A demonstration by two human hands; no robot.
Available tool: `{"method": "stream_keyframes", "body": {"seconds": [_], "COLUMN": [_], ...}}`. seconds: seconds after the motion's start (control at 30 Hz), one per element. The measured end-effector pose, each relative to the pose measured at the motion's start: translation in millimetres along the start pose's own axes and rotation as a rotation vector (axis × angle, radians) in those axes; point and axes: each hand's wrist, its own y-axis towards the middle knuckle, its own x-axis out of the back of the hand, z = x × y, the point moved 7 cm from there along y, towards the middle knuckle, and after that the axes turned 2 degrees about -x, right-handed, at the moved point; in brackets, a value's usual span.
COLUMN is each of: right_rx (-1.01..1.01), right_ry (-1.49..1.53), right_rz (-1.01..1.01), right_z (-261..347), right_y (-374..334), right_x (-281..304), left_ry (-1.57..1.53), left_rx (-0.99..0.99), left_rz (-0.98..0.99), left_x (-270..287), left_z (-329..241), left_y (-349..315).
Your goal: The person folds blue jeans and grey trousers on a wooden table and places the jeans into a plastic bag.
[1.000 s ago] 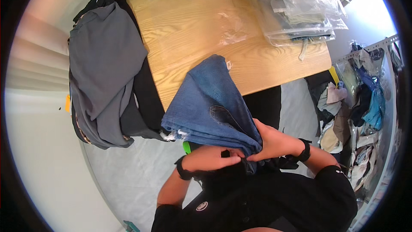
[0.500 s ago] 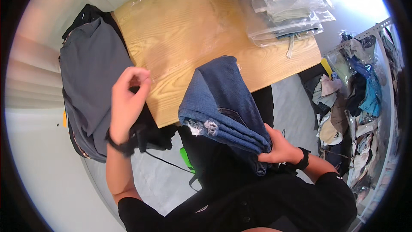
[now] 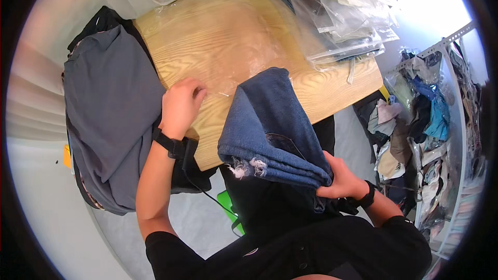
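Observation:
A folded pair of blue jeans (image 3: pixel 264 129) with frayed, ripped patches lies across my lap and reaches over the table's near edge. My right hand (image 3: pixel 343 179) grips its lower right corner, thumb and fingers closed round the folded layers. Over the table's left part, my left hand (image 3: pixel 182 105) is raised with its fingers curled in. Whether a bit of film sits between those fingertips I cannot make out. A clear plastic bag (image 3: pixel 233 46) lies flat on the table beyond, its edges faint, with glints close to the left hand.
Clear-bagged folded garments (image 3: pixel 347 26) are stacked at the table's (image 3: pixel 332 91) far right. A grey garment (image 3: pixel 111 109) is draped over a pile at the left. Shelving (image 3: pixel 446 83) with bagged clothes stands at the right. A dark cord (image 3: pixel 205 192) hangs by my left wrist.
My left hand has moved right over the table, and its fingers have curled in. My right hand keeps its grip on the jeans. The whole view has shifted slightly.

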Motion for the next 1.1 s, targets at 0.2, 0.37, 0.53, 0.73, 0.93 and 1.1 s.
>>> {"method": "stream_keyframes", "body": {"seconds": [0.2, 0.37, 0.53, 0.73, 0.93, 1.1], "right_rx": [0.039, 0.041, 0.039, 0.016, 0.029, 0.044], "right_ry": [-0.044, -0.025, -0.022, -0.042, -0.035, -0.078], "right_rz": [0.055, 0.05, 0.082, 0.106, 0.033, -0.102], "right_z": [8.1, 11.1, 13.2, 13.7, 14.7, 21.4], "right_y": [15.5, 22.8, 23.8, 24.2, 32.9, 43.0], "right_x": [-9.0, -17.6, -20.4, -20.6, -15.1, 0.0], "left_ry": [-0.397, -0.325, -0.309, -0.261, -0.43, -0.431], "left_rx": [0.038, -0.255, -0.105, -0.136, -0.248, -0.309], "left_rz": [-0.024, -0.073, 0.101, -0.16, -0.33, -0.37], "left_x": [2.4, 0.2, -13.7, 7.3, 26.0, 35.2], "left_z": [9.9, 1.5, 12.8, 3.8, -14.4, -20.0], "left_y": [-3.8, -5.1, -5.5, -5.1, -8.2, -11.8]}}
